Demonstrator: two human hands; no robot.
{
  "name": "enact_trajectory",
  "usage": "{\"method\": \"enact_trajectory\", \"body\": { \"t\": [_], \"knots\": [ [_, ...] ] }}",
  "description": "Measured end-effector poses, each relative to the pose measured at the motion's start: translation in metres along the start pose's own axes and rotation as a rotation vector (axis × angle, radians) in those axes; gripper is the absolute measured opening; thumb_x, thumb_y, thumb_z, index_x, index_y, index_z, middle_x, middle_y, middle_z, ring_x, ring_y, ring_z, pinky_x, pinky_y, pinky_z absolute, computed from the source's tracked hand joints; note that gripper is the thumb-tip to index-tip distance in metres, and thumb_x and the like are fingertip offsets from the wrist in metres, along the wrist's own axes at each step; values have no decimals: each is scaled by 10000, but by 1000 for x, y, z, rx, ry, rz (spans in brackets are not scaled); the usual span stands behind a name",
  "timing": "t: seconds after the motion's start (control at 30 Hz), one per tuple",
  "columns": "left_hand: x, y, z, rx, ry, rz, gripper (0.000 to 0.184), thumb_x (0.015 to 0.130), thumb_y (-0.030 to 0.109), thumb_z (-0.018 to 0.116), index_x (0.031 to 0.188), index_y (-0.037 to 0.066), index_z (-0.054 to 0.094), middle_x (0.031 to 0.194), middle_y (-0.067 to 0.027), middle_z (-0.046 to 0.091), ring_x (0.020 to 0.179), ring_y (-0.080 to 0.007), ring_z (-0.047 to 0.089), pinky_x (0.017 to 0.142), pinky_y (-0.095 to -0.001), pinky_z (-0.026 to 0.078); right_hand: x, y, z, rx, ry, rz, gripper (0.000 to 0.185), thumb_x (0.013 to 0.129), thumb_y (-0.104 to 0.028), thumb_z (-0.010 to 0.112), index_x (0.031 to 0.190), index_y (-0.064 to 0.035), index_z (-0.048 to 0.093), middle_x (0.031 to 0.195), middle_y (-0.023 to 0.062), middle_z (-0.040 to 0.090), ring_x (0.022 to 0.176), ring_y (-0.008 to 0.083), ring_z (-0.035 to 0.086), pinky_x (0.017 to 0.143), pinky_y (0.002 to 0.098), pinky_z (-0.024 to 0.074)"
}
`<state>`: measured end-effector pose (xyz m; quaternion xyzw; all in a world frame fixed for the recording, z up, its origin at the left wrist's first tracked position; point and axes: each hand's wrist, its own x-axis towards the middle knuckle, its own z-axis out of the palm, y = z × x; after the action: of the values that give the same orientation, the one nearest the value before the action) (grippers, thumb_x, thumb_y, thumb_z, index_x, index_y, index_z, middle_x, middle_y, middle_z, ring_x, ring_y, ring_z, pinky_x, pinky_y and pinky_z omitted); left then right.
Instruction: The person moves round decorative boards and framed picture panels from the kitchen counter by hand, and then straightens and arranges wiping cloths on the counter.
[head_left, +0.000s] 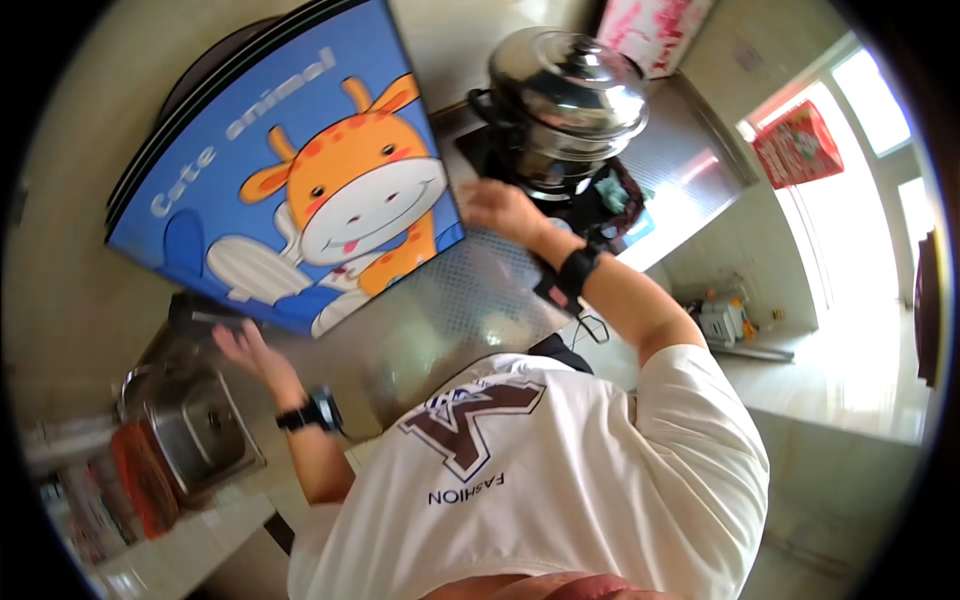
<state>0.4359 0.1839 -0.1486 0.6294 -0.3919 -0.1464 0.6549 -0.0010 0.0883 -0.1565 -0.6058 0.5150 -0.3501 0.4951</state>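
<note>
A large blue panel with a dark rim carries a cartoon giraffe and the words "Cute animal"; it tilts above the counter at upper left. Just below its lower edge, my left hand is open, with fingers apart and nothing visible in them. At the panel's right edge, my right hand reaches left with its fingers stretched out, slightly blurred. Whether those fingertips touch the panel I cannot tell. Beyond the right hand, a lidded steel pot stands on a dark stove.
Under the panel runs a patterned metal counter. A steel sink lies at left, with a reddish-brown board beside it. A greenish cloth is by the stove. A red bag hangs near the bright doorway.
</note>
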Motion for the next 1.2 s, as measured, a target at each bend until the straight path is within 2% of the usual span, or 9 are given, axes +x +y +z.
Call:
{"method": "enact_trajectory", "body": {
  "t": [0.07, 0.2, 0.3, 0.37, 0.47, 0.57, 0.97, 1.1, 1.2],
  "knots": [
    [-46, -16, -2, 185, -133, 80, 783, 895, 195, 637, 1508, 1, 191, 1545, -196, 245, 1432, -318, 225, 1171, -445, 182, -50, 10, -11, -218, 35, -20, 459, 807, -225, 732, 1211, -35, 628, 1075, 170, 698, 973, 245, 676, 876, 348, 523],
    [-132, -48, 3, 504, -581, 277, 869, 790, 230, 725, 1486, 10, 253, 1528, -242, 258, 1386, -422, 263, 1139, -526, 203, -144, 59, -43, -177, 50, 213, 396, 822, -209, 709, 1170, -28, 650, 1087, 130, 702, 985, 239, 674, 882, 339, 521],
    [-171, -39, 32, 548, -845, 365, 847, 764, 267, 752, 1448, 7, 326, 1516, -257, 273, 1371, -440, 276, 1136, -512, 224, -208, 82, -66, 6, 195, 364, 381, 834, -223, 701, 1153, -18, 661, 1094, 127, 702, 984, 243, 674, 887, 335, 517],
    [-193, -24, 62, 603, -1242, 373, 830, 731, 324, 782, 1400, 8, 406, 1509, -262, 284, 1370, -436, 282, 1132, -498, 245, -242, 96, -85, -72, 289, 434, 377, 843, -217, 693, 1155, -7, 661, 1101, 133, 700, 993, 240, 669, 895, 334, 511],
    [-223, -9, 106, 627, -1409, 516, 838, 709, 378, 798, 1376, 12, 447, 1509, -261, 285, 1375, -429, 279, 1130, -477, 262, -286, 111, -112, -68, 340, 505, 375, 852, -221, 691, 1157, -4, 663, 1110, 139, 697, 1015, 233, 660, 904, 329, 502],
    [-260, 21, 155, 620, -1423, 599, 848, 716, 402, 792, 1392, 29, 440, 1524, -243, 271, 1385, -408, 272, 1133, -467, 264, -325, 135, -145, 40, 364, 548, 377, 887, -126, 667, 1224, 32, 604, 1146, 118, 683, 1068, 189, 628, 942, 298, 476],
    [-410, 84, 361, 662, -1324, 721, 812, 754, 404, 772, 1425, 104, 428, 1552, -227, 217, 1396, -414, 255, 1130, -486, 268, -490, 199, -302, 378, 643, 583, 382, 869, -97, 663, 1227, 23, 600, 1167, 117, 672, 1084, 209, 625, 947, 312, 468],
    [-431, 94, 384, 856, -1344, 514, 884, 740, 439, 775, 1462, 119, 378, 1555, -256, 176, 1422, -428, 201, 1138, -491, 247, -494, 205, -347, 385, 629, 553, 371, 875, -87, 655, 1229, 14, 599, 1158, 110, 672, 1066, 190, 617, 950, 304, 461],
    [-442, 90, 388, 951, -1345, 535, 973, 685, 469, 808, 1482, 161, 342, 1562, -255, 152, 1430, -429, 175, 1139, -544, 200, -470, 208, -376, 414, 617, 510, 367, 879, -80, 650, 1230, 13, 598, 1153, 107, 672, 1081, 190, 609, 957, 305, 456]
  ]
}}
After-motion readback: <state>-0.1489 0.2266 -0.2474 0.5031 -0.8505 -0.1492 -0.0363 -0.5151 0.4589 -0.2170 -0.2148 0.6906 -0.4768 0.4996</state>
